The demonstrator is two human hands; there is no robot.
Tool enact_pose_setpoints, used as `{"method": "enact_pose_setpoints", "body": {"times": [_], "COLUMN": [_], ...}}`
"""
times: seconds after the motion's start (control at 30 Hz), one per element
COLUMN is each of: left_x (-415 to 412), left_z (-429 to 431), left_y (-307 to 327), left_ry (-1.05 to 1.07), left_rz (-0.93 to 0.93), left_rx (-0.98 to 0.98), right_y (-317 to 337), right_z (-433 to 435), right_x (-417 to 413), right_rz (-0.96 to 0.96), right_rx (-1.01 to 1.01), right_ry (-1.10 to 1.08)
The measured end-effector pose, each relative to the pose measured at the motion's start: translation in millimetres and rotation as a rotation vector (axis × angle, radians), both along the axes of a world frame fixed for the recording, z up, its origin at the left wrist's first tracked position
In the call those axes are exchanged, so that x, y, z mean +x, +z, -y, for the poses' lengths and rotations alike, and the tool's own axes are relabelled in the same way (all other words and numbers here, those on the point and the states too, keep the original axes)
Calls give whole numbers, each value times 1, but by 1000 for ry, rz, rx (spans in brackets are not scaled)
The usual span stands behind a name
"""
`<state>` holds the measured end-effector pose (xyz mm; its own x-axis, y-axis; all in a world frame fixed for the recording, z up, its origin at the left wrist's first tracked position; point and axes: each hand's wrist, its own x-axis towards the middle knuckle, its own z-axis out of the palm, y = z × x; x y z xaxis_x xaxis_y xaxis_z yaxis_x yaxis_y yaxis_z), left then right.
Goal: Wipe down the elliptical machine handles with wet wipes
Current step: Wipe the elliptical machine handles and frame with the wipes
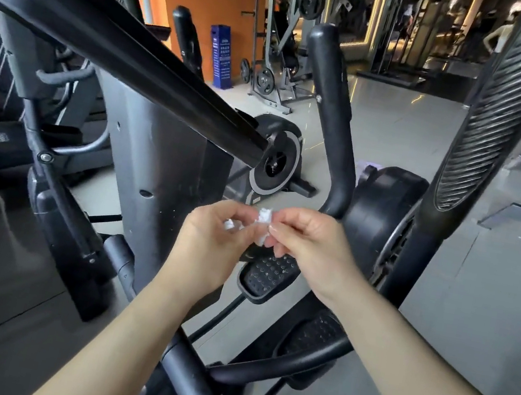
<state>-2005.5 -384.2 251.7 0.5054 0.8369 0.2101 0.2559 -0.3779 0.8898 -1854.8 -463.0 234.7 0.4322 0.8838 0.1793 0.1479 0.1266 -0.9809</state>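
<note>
A small crumpled white wet wipe sits between both hands at the centre of the view. My left hand pinches its left part and my right hand pinches its right part, fingertips almost meeting. A smooth black elliptical handle slants from upper left down to an open end near the middle. A second black handle rises behind the hands. A ribbed grey-black grip stands at the right.
The grey machine column stands left of the hands, with studded black pedals just below them. A curved black bar crosses low down. Weight machines and a blue sign stand far back on the shiny floor.
</note>
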Motion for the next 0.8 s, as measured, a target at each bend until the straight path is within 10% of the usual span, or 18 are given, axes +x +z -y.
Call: {"method": "enact_pose_setpoints", "body": {"times": [0.3, 0.8], "left_x": [-21, -11], "left_z": [-3, -7], "left_y": [-24, -47], "left_ry": [588, 559], "left_rz": [-190, -191], "left_rx": [305, 369], "right_y": [-23, -35], "right_z": [12, 10], "right_x": [33, 28], "right_rz": [500, 481], "right_rx": [94, 126], "right_ry": [-343, -255]}}
